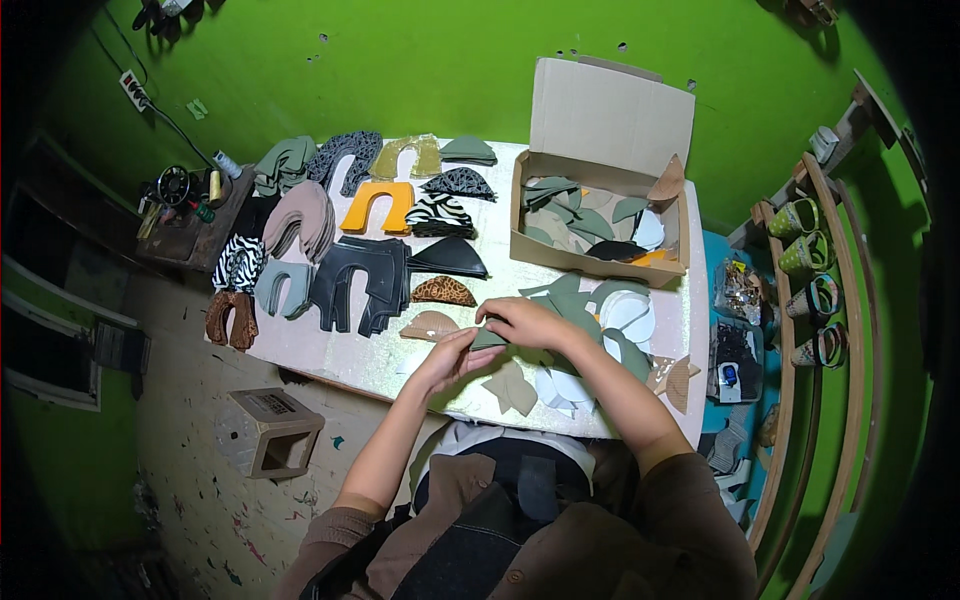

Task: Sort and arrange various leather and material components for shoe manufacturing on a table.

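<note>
Between my hands, over the near part of the table, is a small stack of dark green cut pieces (pixel 488 338). My left hand (pixel 450 362) grips it from the left and below, while my right hand (pixel 525 322) closes on its upper edge with bent fingers. Just left lie a tan half-round stack (pixel 430 325) and a leopard-print stack (pixel 444 291). To the right are loose green pieces (pixel 568 300) and white pieces (pixel 628 315). Beige pointed pieces (pixel 511 388) and more white pieces (pixel 562 388) lie nearer to me.
An open cardboard box (pixel 600 262) with mixed cut pieces stands at the back right. U-shaped stacks, including orange ones (pixel 380 207) and black ones (pixel 360 285), cover the table's left. A wooden rack (pixel 835 300) holds shoes at right; a plastic stool (pixel 268 432) stands on the floor.
</note>
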Demonstrator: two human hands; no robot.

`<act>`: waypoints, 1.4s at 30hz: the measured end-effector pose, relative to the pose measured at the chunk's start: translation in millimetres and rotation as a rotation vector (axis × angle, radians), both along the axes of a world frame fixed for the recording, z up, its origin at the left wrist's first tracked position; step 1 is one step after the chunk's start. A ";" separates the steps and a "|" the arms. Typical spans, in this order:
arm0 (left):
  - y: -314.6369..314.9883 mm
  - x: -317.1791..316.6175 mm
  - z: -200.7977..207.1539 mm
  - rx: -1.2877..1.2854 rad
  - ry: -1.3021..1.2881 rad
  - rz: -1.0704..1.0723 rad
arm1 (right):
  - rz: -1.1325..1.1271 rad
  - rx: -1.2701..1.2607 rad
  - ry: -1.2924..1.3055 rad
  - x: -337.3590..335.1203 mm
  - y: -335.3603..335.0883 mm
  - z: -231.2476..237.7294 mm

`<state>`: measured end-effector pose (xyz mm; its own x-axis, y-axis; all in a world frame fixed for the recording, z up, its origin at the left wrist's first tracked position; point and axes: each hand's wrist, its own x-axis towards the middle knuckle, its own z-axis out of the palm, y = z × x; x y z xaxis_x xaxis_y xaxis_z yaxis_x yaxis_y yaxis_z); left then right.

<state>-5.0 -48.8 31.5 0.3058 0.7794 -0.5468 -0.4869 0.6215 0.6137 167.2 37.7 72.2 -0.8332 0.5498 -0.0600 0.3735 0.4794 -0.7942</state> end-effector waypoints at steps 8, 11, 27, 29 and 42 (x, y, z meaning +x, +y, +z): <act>6.2 0.1 -4.3 0.027 0.032 -0.016 | -0.016 0.141 0.048 -1.0 3.3 -19.3; 12.2 -3.6 -8.3 0.151 0.109 -0.090 | -0.096 0.218 0.081 -0.2 2.1 -23.0; 58.2 -51.7 18.5 0.311 0.311 -0.021 | -0.453 -0.589 0.349 -13.4 40.9 -20.9; 70.2 -56.4 25.3 0.412 0.348 0.010 | -0.436 -0.534 0.336 -20.1 52.8 -12.7; 197.3 -100.3 43.7 0.585 0.575 0.058 | -0.496 -0.013 0.213 -67.3 149.9 18.5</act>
